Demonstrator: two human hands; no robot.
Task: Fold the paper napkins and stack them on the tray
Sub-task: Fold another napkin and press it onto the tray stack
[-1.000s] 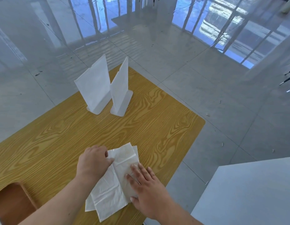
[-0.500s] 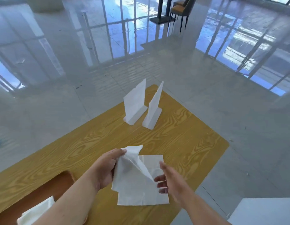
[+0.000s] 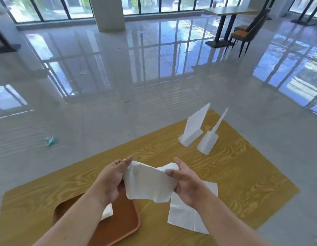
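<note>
While held aloft: napkin [image 3: 149, 183] pinched by left hand [image 3: 110, 180], right hand [image 3: 185, 181] | risk: tearing if pulled apart

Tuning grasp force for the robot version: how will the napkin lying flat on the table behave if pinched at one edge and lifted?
Likely floppy: the napkin held up between the left hand and right hand sags and curls. The flat napkin is probably very light and thin, so a gentle grip should suffice. Its creases may make it hinge there.
</note>
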